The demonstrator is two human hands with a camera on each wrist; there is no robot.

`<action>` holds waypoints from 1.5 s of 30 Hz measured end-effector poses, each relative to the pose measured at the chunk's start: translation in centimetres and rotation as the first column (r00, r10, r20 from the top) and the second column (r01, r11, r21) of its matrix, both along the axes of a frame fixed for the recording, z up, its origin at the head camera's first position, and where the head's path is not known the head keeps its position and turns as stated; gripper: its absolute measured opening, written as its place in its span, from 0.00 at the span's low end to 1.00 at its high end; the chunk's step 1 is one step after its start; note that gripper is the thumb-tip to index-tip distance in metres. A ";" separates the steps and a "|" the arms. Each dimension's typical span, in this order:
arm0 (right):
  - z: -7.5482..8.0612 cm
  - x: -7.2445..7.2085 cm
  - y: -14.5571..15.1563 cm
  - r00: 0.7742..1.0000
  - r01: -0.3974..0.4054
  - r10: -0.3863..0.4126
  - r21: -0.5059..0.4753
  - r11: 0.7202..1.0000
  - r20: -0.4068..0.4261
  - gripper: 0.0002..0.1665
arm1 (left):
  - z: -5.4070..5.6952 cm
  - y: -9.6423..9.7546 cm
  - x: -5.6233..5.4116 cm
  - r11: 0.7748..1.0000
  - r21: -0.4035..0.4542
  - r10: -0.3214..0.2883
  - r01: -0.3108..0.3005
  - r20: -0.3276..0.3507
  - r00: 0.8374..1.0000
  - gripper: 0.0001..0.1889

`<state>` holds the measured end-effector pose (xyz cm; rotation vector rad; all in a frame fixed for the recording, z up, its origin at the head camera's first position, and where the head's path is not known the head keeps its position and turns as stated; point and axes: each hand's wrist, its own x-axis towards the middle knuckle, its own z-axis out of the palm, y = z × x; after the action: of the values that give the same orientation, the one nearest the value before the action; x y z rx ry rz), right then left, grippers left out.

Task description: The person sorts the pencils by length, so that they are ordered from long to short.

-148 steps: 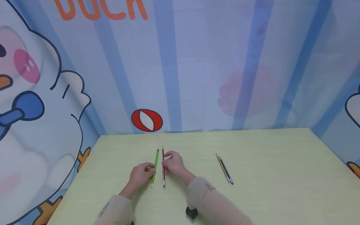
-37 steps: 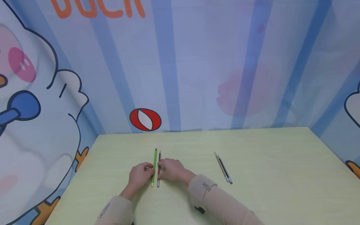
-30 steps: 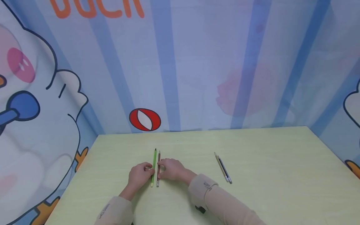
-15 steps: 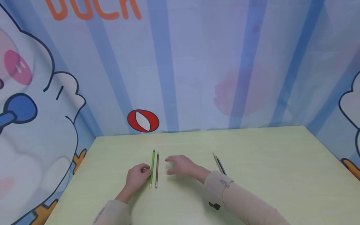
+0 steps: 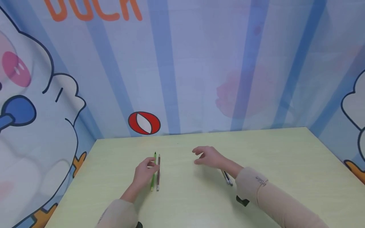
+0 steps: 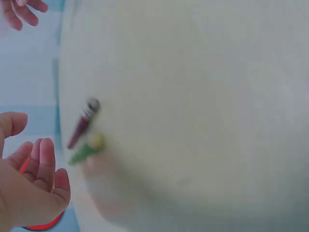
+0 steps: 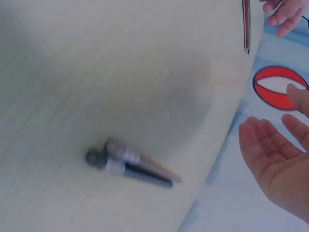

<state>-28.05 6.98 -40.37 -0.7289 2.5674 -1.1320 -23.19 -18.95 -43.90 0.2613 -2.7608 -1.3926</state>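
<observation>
In the head view, a green pencil (image 5: 152, 182) and a dark red pencil (image 5: 158, 182) lie side by side on the table, left of its middle. My left hand (image 5: 144, 173) is over them and overlaps part of both; the left wrist view has its fingers (image 6: 47, 162) loosely bent with nothing in them. My right hand (image 5: 210, 157) hovers farther right, fingers parted and holding nothing. Beneath the right forearm lie a black-barrelled pencil (image 7: 147, 175) and a tan pencil (image 7: 161, 169), close together and partly hidden in the head view.
The pale yellow table (image 5: 188, 202) reaches back to a blue striped cloth backdrop (image 5: 196, 79) printed with cartoon figures. A printed red and white ball (image 5: 131, 122) shows on the cloth just above the table's back edge.
The right hand has let go of the dark red pencil and moved right toward the other pair. The left hand has come off the green pencil. Earlier, the red pencil was shifted nearer the green one.
</observation>
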 end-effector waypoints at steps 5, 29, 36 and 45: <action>0.8 -0.3 2.6 0.994 0.073 -0.068 -0.064 0.995 0.080 0.25 | 1.8 2.9 -0.3 0.996 0.086 -0.028 0.029 -0.018 0.999 0.23; -2.1 -1.1 8.5 0.921 0.337 -0.317 -0.051 0.940 0.227 0.23 | -0.3 16.5 -1.4 0.970 0.180 -0.157 0.162 -0.041 0.987 0.26; -3.2 -0.6 8.6 0.912 0.358 -0.347 -0.007 0.934 0.220 0.21 | -1.7 18.3 -1.6 0.973 0.112 -0.197 0.203 -0.060 0.979 0.25; -4.5 -0.4 8.7 0.916 0.352 -0.347 0.011 0.936 0.200 0.20 | -2.5 19.7 -1.2 0.971 0.037 -0.236 0.238 -0.063 0.970 0.27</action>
<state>-28.43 15.70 -44.88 -0.1453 2.5747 -1.2673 -24.38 0.79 -46.38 -0.1114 -2.7905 -1.4848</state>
